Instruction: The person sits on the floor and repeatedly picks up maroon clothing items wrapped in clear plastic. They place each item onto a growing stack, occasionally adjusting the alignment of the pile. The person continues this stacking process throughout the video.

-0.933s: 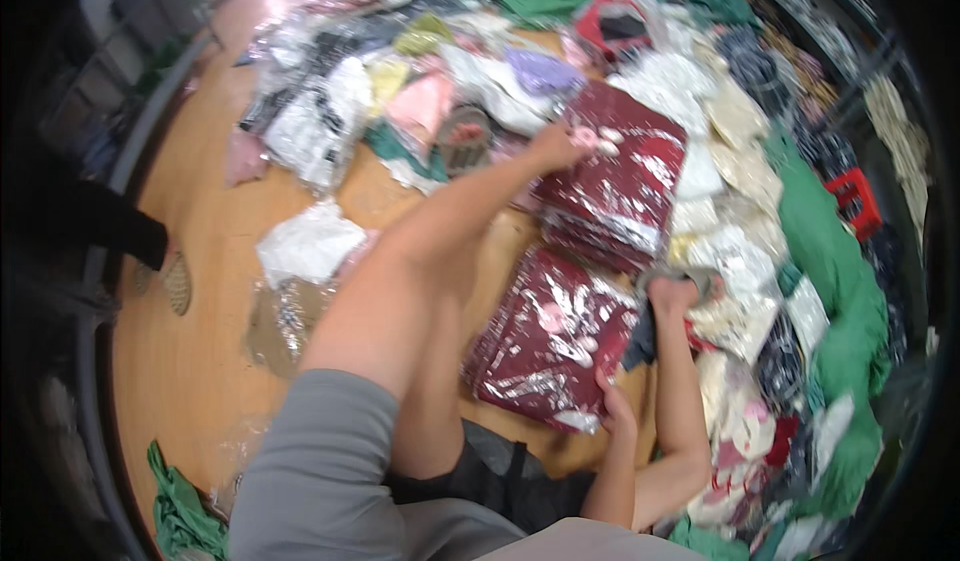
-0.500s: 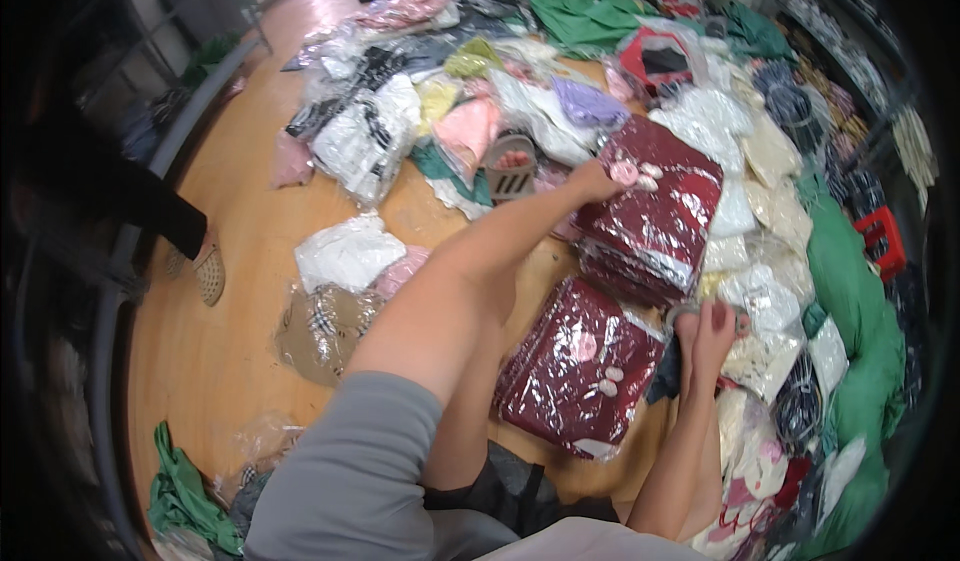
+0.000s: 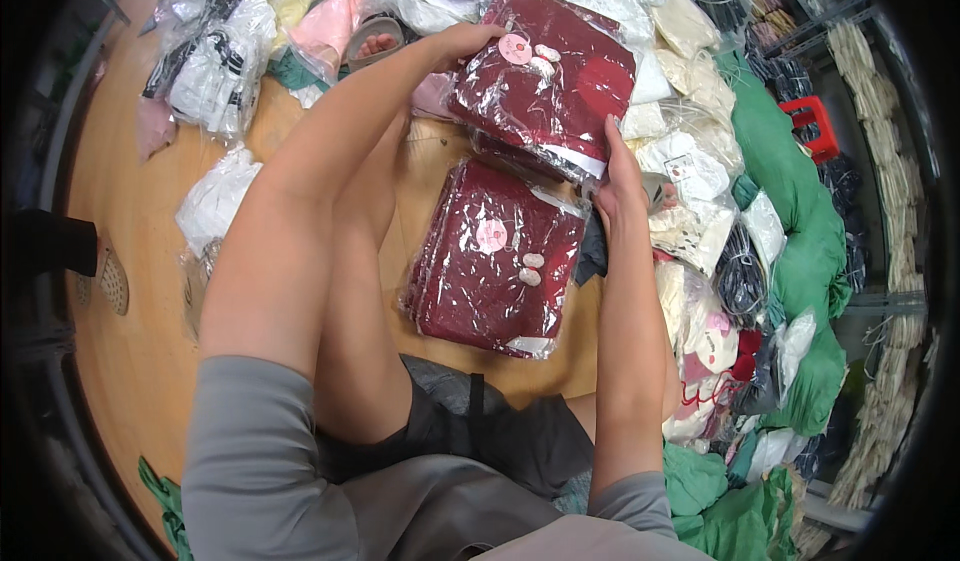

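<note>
Both hands, left hand (image 3: 468, 39) and right hand (image 3: 622, 176), grip the far red packet (image 3: 548, 79) at opposite edges, keeping it level above the near stack (image 3: 495, 261)

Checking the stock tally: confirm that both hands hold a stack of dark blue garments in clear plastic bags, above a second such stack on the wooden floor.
Wrong colour. The head view shows the left hand and right hand holding a bagged stack that is dark red, not blue. The second stack on the wooden floor is dark red too.
</note>
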`<state>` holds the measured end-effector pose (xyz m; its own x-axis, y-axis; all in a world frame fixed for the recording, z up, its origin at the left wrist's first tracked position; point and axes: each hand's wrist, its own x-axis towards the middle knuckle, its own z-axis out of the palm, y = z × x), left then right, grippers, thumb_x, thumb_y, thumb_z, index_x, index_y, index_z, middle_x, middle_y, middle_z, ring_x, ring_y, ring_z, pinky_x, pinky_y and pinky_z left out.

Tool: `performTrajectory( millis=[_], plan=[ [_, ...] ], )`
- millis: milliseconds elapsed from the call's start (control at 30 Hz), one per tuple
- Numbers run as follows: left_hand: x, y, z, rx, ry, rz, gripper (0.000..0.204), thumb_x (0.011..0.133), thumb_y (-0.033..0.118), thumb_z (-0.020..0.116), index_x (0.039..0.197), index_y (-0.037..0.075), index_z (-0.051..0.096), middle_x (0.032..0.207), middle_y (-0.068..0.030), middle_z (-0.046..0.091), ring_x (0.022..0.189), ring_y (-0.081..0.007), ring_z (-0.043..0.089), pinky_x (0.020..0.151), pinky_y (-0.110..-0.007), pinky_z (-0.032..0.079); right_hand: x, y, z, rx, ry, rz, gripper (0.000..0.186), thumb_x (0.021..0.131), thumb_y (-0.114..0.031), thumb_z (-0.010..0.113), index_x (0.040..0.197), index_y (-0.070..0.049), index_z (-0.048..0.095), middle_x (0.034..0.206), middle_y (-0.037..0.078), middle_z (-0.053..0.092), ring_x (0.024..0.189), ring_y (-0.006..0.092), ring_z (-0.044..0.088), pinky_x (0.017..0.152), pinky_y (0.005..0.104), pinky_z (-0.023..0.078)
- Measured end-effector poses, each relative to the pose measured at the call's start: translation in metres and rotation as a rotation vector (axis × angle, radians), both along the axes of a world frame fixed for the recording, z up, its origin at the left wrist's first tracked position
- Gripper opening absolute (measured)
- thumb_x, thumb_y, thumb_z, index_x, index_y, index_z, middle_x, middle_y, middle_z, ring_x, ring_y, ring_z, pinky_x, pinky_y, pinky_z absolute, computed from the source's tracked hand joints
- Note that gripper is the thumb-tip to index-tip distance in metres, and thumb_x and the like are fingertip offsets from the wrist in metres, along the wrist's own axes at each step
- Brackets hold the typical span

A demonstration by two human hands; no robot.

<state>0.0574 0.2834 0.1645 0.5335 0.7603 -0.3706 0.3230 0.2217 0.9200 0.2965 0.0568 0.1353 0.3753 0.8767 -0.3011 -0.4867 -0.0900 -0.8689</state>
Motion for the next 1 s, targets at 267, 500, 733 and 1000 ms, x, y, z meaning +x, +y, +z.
performTrajectory(
  millis=[267, 500, 733, 1000],
  plan=[
    [0.016, -0.002, -0.01, -0.092, -0.139, -0.131, 0.055, 0.1, 0.053, 0.063, 0.126, 0.005, 0.068, 0.118, -0.0096, 0.074, 0.098, -0.0161, 0.071, 0.091, -0.033, 0.057, -0.01, -0.04, 0.012, -0.128, -0.207, -0.018, 0.045, 0.103, -0.028, 0.066, 0.137, -0.003, 0.053, 0.122, 0.011, 0.067, 0.103, 0.0231, 0.07, 0.076, 0.0401, 0.063],
    [0.027, -0.013, -0.007, -0.015, -0.121, -0.156, 0.085, 0.096, 0.069, 0.057, 0.155, 0.009, 0.045, 0.153, -0.0211, 0.051, 0.133, -0.028, 0.057, 0.106, -0.04, 0.051, -0.046, -0.222, -0.078, -0.36, -0.222, 0.063, 0.045, 0.105, -0.02, 0.063, 0.146, -0.006, 0.05, 0.129, 0.003, 0.064, 0.115, 0.0156, 0.062, 0.102, 0.0344, 0.05],
    [0.032, -0.005, -0.021, 0.164, 0.033, -0.183, 0.045, 0.095, 0.044, 0.064, 0.12, 0.006, 0.062, 0.111, -0.0116, 0.061, 0.098, -0.0207, 0.058, 0.081, -0.037, 0.049, -0.048, -0.278, -0.131, -0.614, -0.445, 0.091, 0.038, 0.1, -0.033, 0.072, 0.115, 0.001, 0.064, 0.097, 0.003, 0.069, 0.089, 0.0109, 0.061, 0.079, 0.0291, 0.05],
    [0.036, 0.015, -0.052, 0.336, -0.104, -0.049, 0.019, 0.091, 0.015, 0.069, 0.076, 0.004, 0.072, 0.066, -0.0053, 0.064, 0.057, -0.014, 0.056, 0.049, -0.034, 0.044, -0.062, -0.27, -0.146, -0.482, -0.095, -0.135, 0.032, 0.103, -0.031, 0.067, 0.109, 0.0, 0.061, 0.1, 0.007, 0.068, 0.087, 0.0126, 0.061, 0.078, 0.0307, 0.051]
  ],
)
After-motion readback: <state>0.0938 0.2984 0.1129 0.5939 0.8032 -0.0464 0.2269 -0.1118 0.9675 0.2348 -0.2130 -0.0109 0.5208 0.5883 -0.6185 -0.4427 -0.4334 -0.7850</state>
